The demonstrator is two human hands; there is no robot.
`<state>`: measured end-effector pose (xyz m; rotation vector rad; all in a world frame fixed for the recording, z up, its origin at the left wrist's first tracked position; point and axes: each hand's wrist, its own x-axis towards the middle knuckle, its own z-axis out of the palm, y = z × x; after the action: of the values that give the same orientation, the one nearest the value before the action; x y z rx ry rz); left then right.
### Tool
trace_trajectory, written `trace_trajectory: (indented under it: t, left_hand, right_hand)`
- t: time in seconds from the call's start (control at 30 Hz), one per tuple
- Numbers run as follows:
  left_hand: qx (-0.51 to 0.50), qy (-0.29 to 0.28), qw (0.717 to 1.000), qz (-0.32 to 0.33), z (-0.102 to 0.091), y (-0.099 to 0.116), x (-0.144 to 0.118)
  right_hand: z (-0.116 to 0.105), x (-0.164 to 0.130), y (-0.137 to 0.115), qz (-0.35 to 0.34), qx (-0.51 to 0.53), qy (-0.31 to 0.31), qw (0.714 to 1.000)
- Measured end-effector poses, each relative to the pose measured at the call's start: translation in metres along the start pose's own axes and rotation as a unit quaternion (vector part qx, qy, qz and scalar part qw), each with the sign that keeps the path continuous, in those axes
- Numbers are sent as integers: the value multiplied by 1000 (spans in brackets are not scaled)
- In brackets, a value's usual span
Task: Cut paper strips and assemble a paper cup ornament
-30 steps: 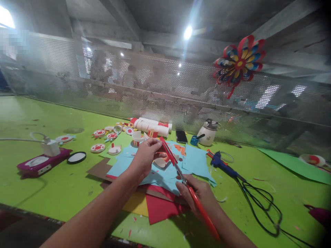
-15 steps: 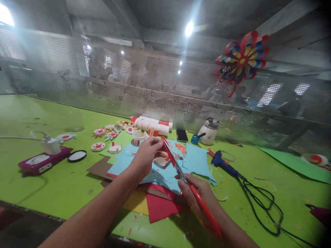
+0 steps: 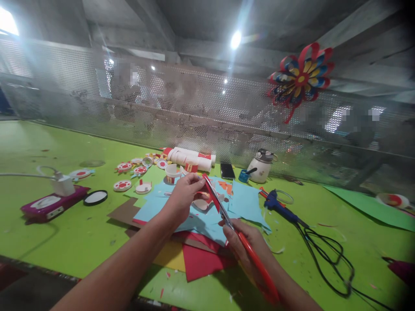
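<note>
My left hand (image 3: pixel 186 192) pinches the far end of a narrow red paper strip (image 3: pixel 212 198) above the table. My right hand (image 3: pixel 248 244) is wrapped around the orange handles of a pair of scissors (image 3: pixel 225 216), whose blades point up and away along the strip. Whether the blades are parted is hard to make out. Below both hands lie light blue paper sheets (image 3: pixel 194 222) with small scraps on them. A cut piece of paper cup (image 3: pixel 203 204) rests there, partly hidden by the strip. Under the blue sheets, red paper (image 3: pixel 207 261) and yellow paper stick out.
To the right is a blue glue gun (image 3: pixel 280 207) with its black cable. Behind stand a white bottle (image 3: pixel 260 166), a blue jar (image 3: pixel 244 175), a phone (image 3: pixel 227 170) and paper rolls (image 3: pixel 191 160). Leftward lie several decorated discs (image 3: pixel 122 185) and a purple power strip (image 3: pixel 53 205).
Both hands, the scissors and the red strip look almost unchanged. The whole view has shifted very slightly.
</note>
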<state>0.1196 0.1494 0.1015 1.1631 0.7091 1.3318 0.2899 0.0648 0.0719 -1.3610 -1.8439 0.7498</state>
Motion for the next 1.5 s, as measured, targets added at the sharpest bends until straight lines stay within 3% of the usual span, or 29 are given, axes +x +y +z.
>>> trace_trajectory:
  t: [1.17,1.5]
  left_hand:
    - [0,0,1000,-10,0,0,2]
    - [2,-16,1000,-23,-3,-3,3]
  right_hand:
    - [3,-2,2,9,14,24,1000]
    - [-5,2,1,25,72,-36,996]
